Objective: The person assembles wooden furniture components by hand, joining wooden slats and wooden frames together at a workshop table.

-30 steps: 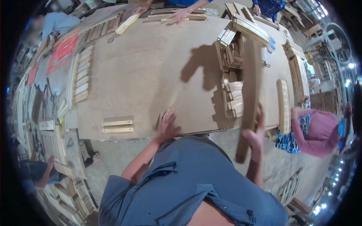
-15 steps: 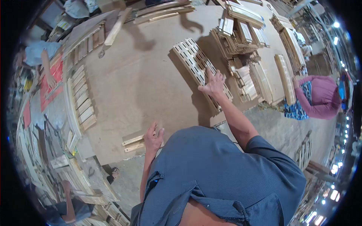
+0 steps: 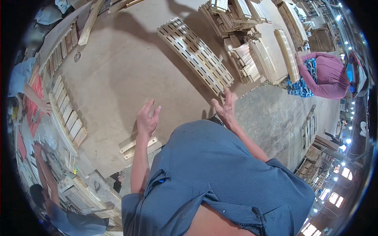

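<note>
My right hand (image 3: 225, 109) is open, its fingers spread just off the near end of a set of slotted wooden slats (image 3: 195, 57). These slats lie side by side on the brown tabletop (image 3: 118, 94), slanting from upper left to lower right, with rows of long dark slots. My left hand (image 3: 147, 119) is raised over the table's near side, open and holding nothing, thumb apart from the fingers. Two short wooden strips (image 3: 128, 154) lie below it, partly covered by my left forearm.
Stacks of wooden pieces (image 3: 246, 59) stand along the table's right side. A slatted panel (image 3: 69, 112) and a long board (image 3: 89, 25) lie on the left. A person in a purple top (image 3: 330, 74) is at the right; other people work at the left.
My right hand has come off the slotted slats and drawn back toward me. My left hand has risen forward, away from the short strips. The camera view has shifted.
</note>
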